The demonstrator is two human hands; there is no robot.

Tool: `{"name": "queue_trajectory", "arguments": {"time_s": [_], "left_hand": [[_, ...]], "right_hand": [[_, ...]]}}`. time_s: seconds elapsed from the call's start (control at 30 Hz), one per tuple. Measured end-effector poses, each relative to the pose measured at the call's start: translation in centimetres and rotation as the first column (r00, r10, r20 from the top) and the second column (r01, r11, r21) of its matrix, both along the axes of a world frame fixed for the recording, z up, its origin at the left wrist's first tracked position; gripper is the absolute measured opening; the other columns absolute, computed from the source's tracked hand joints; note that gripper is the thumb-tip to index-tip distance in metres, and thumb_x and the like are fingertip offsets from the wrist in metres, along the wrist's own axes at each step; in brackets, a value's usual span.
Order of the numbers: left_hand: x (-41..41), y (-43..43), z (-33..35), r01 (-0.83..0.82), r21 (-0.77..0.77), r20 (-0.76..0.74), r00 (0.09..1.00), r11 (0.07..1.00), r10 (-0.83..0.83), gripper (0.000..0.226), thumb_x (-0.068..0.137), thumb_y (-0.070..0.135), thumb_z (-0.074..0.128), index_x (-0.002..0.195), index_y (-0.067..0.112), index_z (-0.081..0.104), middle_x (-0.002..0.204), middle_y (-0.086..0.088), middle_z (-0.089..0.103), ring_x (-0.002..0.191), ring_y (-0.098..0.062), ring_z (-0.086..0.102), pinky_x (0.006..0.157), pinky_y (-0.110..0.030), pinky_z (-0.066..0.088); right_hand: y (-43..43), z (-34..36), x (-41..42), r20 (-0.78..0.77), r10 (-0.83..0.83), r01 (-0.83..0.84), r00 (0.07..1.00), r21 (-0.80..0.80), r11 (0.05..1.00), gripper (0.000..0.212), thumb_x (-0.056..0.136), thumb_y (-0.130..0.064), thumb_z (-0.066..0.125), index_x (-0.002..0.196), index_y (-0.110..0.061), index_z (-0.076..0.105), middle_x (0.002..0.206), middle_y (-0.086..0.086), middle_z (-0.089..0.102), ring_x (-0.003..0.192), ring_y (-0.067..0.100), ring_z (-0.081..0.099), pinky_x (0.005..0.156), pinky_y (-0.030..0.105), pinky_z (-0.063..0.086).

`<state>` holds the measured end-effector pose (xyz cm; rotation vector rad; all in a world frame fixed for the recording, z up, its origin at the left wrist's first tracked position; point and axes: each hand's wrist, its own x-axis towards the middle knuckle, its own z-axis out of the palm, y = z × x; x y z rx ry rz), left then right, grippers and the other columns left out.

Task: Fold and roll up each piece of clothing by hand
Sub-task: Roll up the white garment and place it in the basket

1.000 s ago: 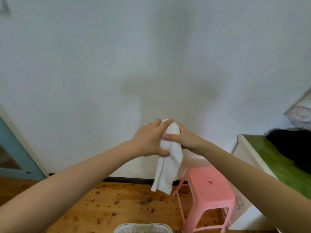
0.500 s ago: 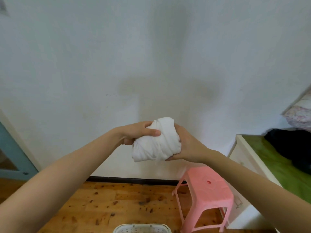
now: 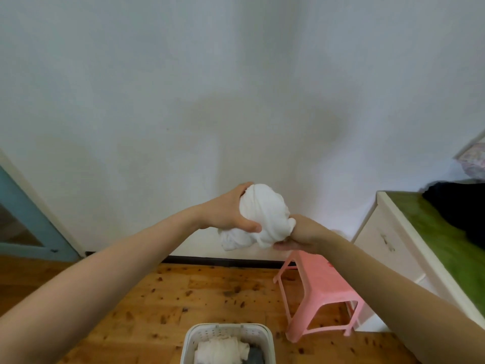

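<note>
Two hands: left hand (image 3: pixel 225 211) and right hand (image 3: pixel 301 233) together grip one rumpled white cloth bundle (image 3: pixel 265 211), held in the air above and left of the pink plastic stool (image 3: pixel 315 282).
Left hand: fingers curled round the bundle's upper left side, thumb pressed across its front.
Right hand: clasps the bundle's lower right end from beneath; fingers mostly hidden by cloth.
Bundle: roughly rolled, with a loose end hanging below the left thumb.
Stool: stands on the speckled wooden floor (image 3: pixel 183 290), partly behind the right forearm.
White perforated plastic basket (image 3: pixel 228 328): on the floor, left of the stool and nearer the camera; holds a rolled white garment (image 3: pixel 220 352) with something dark grey (image 3: pixel 256 355) beside it.
Cream cabinet with green top (image 3: pixel 388 240): just right of the stool.
Black garment (image 3: pixel 456 206): lies on the cabinet top, well right of the stool.
Blue door frame (image 3: pixel 26 219): far left of the stool.
</note>
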<state>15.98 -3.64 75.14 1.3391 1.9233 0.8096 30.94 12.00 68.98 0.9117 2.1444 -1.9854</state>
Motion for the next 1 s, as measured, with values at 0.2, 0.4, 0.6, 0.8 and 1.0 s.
{"name": "queue_trajectory", "arguments": {"time_s": [0.2, 0.4, 0.6, 0.8, 1.0], "left_hand": [[1.1, -0.2, -2.3, 0.092, -0.083, -0.244, 0.963, 0.992, -0.11, 0.116, 0.064, 0.028, 0.086, 0.15, 0.022, 0.008, 0.144, 0.001, 0.036, 0.127, -0.018, 0.041, 0.102, -0.026, 0.036], [1.9, 0.8, -5.2, 0.193, -0.261, -0.274, 0.925, 0.946, -0.264, 0.126, 0.064, 0.032, 0.086, 0.152, 0.023, -0.005, 0.148, 0.001, 0.037, 0.13, -0.019, 0.041, 0.103, -0.028, 0.036], [1.6, 2.3, -9.9, 0.194, -0.367, -0.221, 0.932, 0.91, -0.288, 0.13, 0.065, 0.035, 0.085, 0.151, 0.021, -0.011, 0.156, -0.001, 0.024, 0.137, -0.018, 0.032, 0.106, -0.026, 0.031], [1.4, 2.4, -16.5, 0.116, -0.343, -0.083, 0.985, 0.932, -0.153, 0.131, 0.06, 0.042, 0.087, 0.151, 0.032, -0.007, 0.157, 0.005, 0.02, 0.141, -0.015, 0.025, 0.114, -0.032, 0.025], [1.6, 1.8, -27.0, 0.037, -0.44, -0.154, 0.981, 0.897, -0.117, 0.124, 0.054, 0.056, 0.084, 0.15, 0.034, 0.009, 0.149, 0.008, 0.025, 0.135, -0.017, 0.029, 0.111, -0.042, 0.033]], "right_hand": [[-0.5, -1.2, 1.2, -0.114, -0.063, -0.001, 0.991, -0.492, 0.871, 0.032, 0.084, 0.005, 0.038, 0.101, -0.004, 0.063, 0.092, 0.014, 0.059, 0.08, 0.025, 0.062, 0.066, 0.039, 0.056], [-2.0, -3.2, 2.1, -0.14, 0.187, -0.203, 0.972, -0.108, 0.973, 0.093, 0.065, -0.032, 0.08, 0.142, -0.029, 0.028, 0.131, 0.001, 0.052, 0.12, 0.022, 0.053, 0.089, 0.037, 0.054], [-3.0, -6.7, 1.5, -0.092, 0.201, -0.169, 0.975, 0.28, 0.945, 0.081, 0.071, -0.017, 0.083, 0.132, -0.028, 0.03, 0.118, -0.016, 0.045, 0.107, 0.002, 0.049, 0.077, 0.014, 0.045], [-1.5, -13.4, 1.5, -0.076, 0.11, -0.096, 0.991, 0.171, 0.981, 0.072, 0.07, -0.012, 0.081, 0.127, -0.028, 0.041, 0.117, -0.009, 0.054, 0.106, 0.004, 0.055, 0.079, 0.019, 0.049], [-2.5, -23.3, 2.9, -0.046, -0.013, 0.014, 0.999, 0.023, 1.0, 0.067, 0.068, -0.009, 0.082, 0.115, -0.035, 0.042, 0.117, -0.014, 0.049, 0.104, 0.002, 0.052, 0.072, 0.012, 0.048]]}}
